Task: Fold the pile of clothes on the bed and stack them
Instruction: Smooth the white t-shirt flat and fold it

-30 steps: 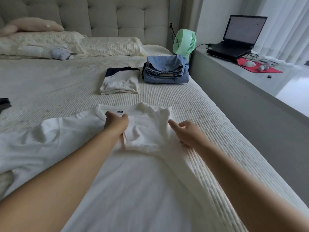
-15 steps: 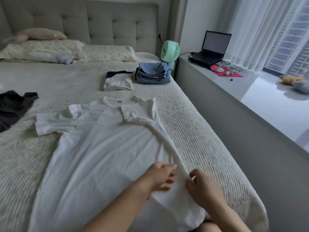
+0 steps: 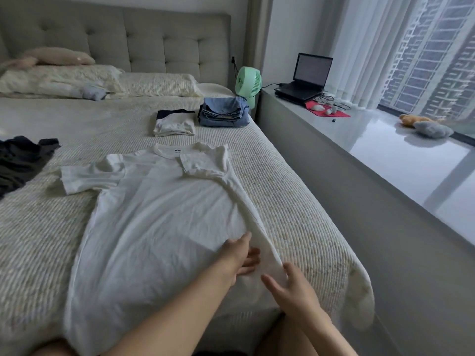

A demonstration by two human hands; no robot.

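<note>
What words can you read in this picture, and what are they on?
Neck tag inside the white T-shirt collar: small dark marks, too blurred to read.
Laptop screen: lit with faint lines, too small to read.
Green fan: no readable writing.
Nothing else shows any words or numbers.

white T-shirt point(image 3: 159, 217) flat on bed point(image 3: 295, 201) — right edge folded

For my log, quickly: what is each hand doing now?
Left hand: open, fingers flat on the white T-shirt.
Right hand: open, touching the shirt's folded edge.
</note>
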